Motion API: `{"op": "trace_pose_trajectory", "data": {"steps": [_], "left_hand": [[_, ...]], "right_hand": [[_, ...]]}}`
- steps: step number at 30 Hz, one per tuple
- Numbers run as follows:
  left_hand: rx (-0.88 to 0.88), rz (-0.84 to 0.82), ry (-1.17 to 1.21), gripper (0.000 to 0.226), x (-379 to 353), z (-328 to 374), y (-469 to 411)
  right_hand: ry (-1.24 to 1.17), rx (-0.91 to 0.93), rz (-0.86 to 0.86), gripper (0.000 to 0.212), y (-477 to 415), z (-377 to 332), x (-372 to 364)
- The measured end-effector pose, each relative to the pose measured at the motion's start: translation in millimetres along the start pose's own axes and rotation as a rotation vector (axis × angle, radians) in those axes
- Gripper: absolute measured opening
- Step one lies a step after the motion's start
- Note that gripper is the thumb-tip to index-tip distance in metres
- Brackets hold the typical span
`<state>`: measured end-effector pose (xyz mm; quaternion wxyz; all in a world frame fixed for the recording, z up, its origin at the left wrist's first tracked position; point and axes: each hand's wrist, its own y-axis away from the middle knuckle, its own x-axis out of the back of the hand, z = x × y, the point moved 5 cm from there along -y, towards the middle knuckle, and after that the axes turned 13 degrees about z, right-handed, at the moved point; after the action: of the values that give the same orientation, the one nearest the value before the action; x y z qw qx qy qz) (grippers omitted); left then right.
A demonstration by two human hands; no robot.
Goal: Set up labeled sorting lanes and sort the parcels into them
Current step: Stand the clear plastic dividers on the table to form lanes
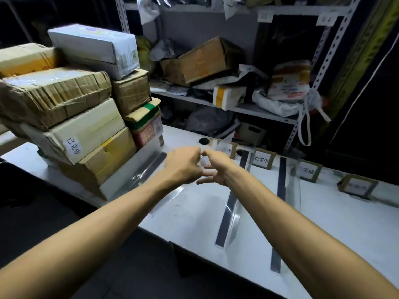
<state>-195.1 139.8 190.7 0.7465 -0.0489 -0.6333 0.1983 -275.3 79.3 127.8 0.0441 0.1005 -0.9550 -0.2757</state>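
Reaches forward over the white table [345,208] with both bare arms. Pinches a thin clear strip [203,164] in the curled fingertips of the left hand [183,167]. Meets it with the thumb of the right hand [218,169], other fingers spread loose. No telling through the blur whether that hand truly grips.

Just beyond the grip, four brown-framed label cards [268,157] in a row along the table's far edge. On the nearest card [229,150], half hidden behind the right hand, only 理 legible. On the second card [262,162], right of the grip: 处理中. On the third card [308,172], farther right: 完成, the first character lost under glare. On the fourth card [356,187], farthest right: writing too blurred to read.

Below and right of the grip, three dark lane strips [228,212] on the tabletop under shiny clear film: one left of the left wrist beside the boxes, one passing under the right forearm, one well to the right.

Directly left of the grip, a stack of parcels [54,93], eight boxes countable. On a cream box [90,124] in it, a white sticker [73,147] handwritten 已完成.

Beyond the grip, a metal shelf [248,108] heaped with more parcels. Above, two small white tags [264,17], unreadable.
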Motion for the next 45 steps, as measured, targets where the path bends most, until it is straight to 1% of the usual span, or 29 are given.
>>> {"op": "trace_pose_trajectory", "data": {"steps": [2, 4, 6, 8, 9, 10, 11, 13, 14, 15, 16, 18, 20, 23, 26, 31, 34, 38, 41, 45], "left_hand": [[-0.016, 0.030, 0.014, 0.026, -1, 26, 9], [0.022, 0.020, 0.110, 0.034, -11, 45, 10], [0.079, -0.031, 0.247, 0.033, -18, 64, 7], [0.129, -0.106, 0.449, 0.043, -21, 88, 3], [0.135, -0.157, 0.524, 0.051, -26, 98, -1], [0.113, -0.209, 0.554, 0.052, -32, 111, -4], [0.080, -0.240, 0.516, 0.047, -40, 120, -7], [-0.027, -0.226, 0.262, 0.037, -61, 131, -18], [-0.072, -0.224, 0.143, 0.038, -69, 135, -21], [-0.113, -0.245, 0.084, 0.041, -81, 142, -27], [-0.149, -0.274, 0.072, 0.044, -93, 149, -32], [-0.199, -0.332, 0.110, 0.044, -112, 169, -42], [-0.295, -0.336, 0.106, 0.042, -122, 198, -53], [-0.411, -0.329, 0.125, 0.042, -133, 256, -64], [-0.475, -0.337, 0.181, 0.047, -151, 308, -64], [-0.564, -0.391, 0.155, 0.052, -204, 368, -52], [-0.597, -0.382, 0.139, 0.049, -230, 398, -58], [-0.598, -0.359, 0.129, 0.038, -262, 426, -70], [-0.560, -0.388, 0.122, 0.044, -286, 429, -73], [-0.540, -0.449, 0.070, 0.051, -326, 420, -75]], "right_hand": [[-0.048, 0.061, -0.028, 0.038, 6, 0, 15], [-0.080, 0.100, 0.003, 0.032, 9, -4, 37], [-0.090, 0.104, 0.057, 0.034, 7, -9, 68], [-0.075, 0.095, 0.065, 0.037, 6, -13, 99], [-0.070, 0.088, 0.056, 0.041, 6, -13, 112], [-0.066, 0.087, 0.057, 0.046, 6, -14, 126], [-0.063, 0.092, 0.067, 0.051, 6, -15, 139], [-0.059, 0.107, 0.109, 0.049, 5, -20, 165], [-0.064, 0.112, 0.126, 0.045, 6, -22, 176], [-0.081, 0.112, 0.140, 0.044, 6, -25, 189], [-0.096, 0.106, 0.152, 0.047, 4, -27, 202], [-0.116, 0.096, 0.191, 0.062, 0, -31, 230], [-0.122, 0.101, 0.259, 0.068, -2, -34, 261], [-0.150, 0.140, 0.352, 0.067, -5, -39, 313], [-0.108, 0.155, 0.424, 0.064, -6, -34, 359], [-0.063, 0.130, 0.504, 0.059, -29, -14, 426], [-0.042, 0.108, 0.494, 0.055, -53, -11, 465], [0.001, 0.077, 0.456, 0.051, -86, -13, 504], [0.053, 0.046, 0.413, 0.052, -113, -12, 514], [0.080, -0.004, 0.387, 0.057, -155, 9, 516]]}}
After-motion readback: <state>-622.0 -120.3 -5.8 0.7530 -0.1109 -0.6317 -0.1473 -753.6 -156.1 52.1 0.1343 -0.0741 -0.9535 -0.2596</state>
